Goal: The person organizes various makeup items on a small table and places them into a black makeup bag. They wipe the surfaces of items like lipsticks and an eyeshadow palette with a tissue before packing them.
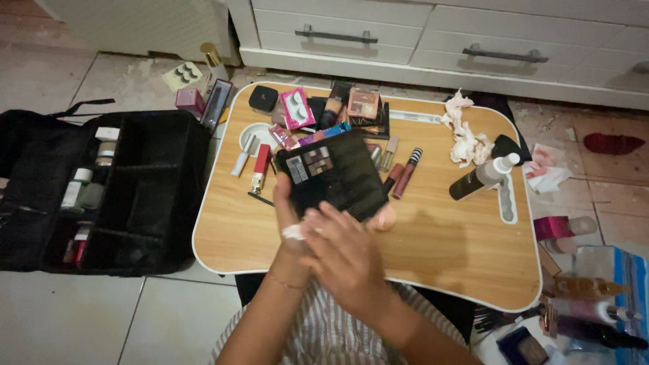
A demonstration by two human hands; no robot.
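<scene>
**Here, a palette held over the counter**

Plainly, the left hand (287, 213) held a black eyeshadow palette (334, 174) above the counter (439, 250), its grip closed on the edge. The right hand (345, 253), fingers spread, perhaps wiped it with a white pad (293, 232).

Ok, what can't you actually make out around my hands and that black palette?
Head view only:
- Left hand: palm and fingertips hidden by the right hand.
- Black palette: lower edge covered by both hands.
- Small white thing at the left hand: too blurred to identify.
- Black organiser case: compartments too dark.
</scene>
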